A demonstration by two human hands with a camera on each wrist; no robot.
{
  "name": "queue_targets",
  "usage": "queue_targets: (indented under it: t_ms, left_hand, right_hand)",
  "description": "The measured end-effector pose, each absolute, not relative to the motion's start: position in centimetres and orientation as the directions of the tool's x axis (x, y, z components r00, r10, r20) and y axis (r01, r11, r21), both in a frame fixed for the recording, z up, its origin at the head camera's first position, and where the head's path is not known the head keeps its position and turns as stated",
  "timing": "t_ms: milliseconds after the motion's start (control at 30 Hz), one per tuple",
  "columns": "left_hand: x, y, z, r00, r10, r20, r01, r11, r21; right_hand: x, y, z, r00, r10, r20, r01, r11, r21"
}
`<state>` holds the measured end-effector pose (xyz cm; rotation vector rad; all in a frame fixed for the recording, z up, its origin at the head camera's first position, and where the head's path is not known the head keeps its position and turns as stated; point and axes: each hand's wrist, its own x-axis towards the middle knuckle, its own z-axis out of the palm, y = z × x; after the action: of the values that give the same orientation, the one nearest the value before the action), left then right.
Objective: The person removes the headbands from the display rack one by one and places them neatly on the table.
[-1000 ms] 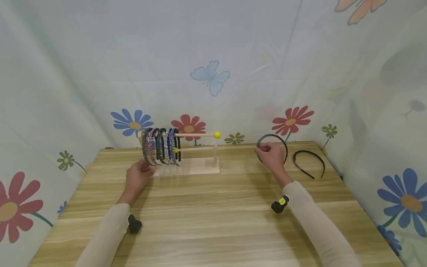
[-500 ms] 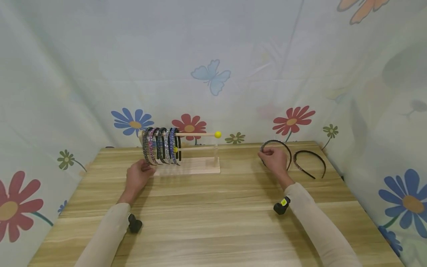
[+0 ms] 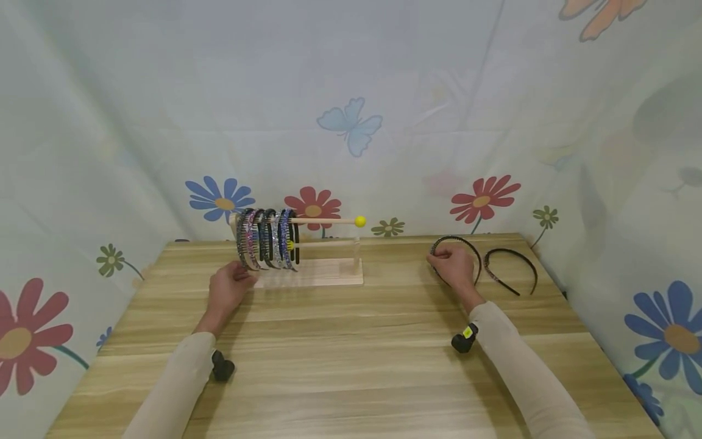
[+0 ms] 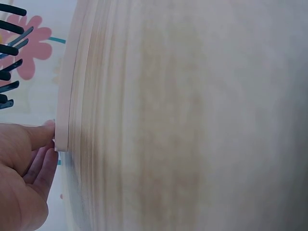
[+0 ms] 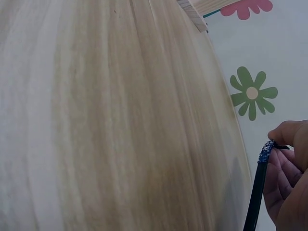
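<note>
My right hand (image 3: 454,266) pinches a black headband (image 3: 476,252) by its left side, low over the table's right half. In the right wrist view, thumb and fingers hold this headband (image 5: 257,187) at a glittery blue-and-white section. To its right, another dark headband (image 3: 515,253) lies on the tabletop. My left hand (image 3: 227,288) grips the left end of the wooden headband stand (image 3: 331,272) at its base. Close up in the left wrist view, the thumb and fingers meet the base's end (image 4: 62,134). Several glittery headbands (image 3: 284,241) hang side by side at the left of the stand's rods.
The stand's upper rod (image 3: 326,221) ends in a yellow ball (image 3: 360,221) pointing right. Below it runs a shorter-looking lower rod (image 3: 326,245). A wood-grain table (image 3: 351,360) spreads before me, backed by a floral cloth (image 3: 428,158).
My right hand has lowered and shifted slightly right with the headband, bringing it nearer the one lying there. The left hand stays at the stand's base.
</note>
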<state>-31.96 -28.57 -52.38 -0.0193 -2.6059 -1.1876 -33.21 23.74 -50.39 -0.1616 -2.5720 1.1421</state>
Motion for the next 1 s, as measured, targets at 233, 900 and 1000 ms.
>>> queue_targets:
  t_ms: [233, 900, 1000]
  left_hand:
    - [-31.98, -28.76, -52.59, -0.959, -0.095, 0.266, 0.136, 0.668, 0.732]
    - [-31.88, -28.83, -52.65, -0.957, -0.107, 0.27, 0.129, 0.675, 0.726]
    - [-31.97, -28.86, -52.74, -0.956, -0.105, 0.273, 0.133, 0.676, 0.725]
  right_hand:
    - [-33.54, 24.04, -50.9, -0.948, 0.225, 0.226, -0.011, 0.685, -0.729]
    - [-33.73, 24.16, -51.03, -0.97, 0.19, 0.153, 0.023, 0.695, -0.718]
    - [-33.89, 24.2, -51.1, -0.969, 0.185, 0.161, 0.016, 0.704, -0.71]
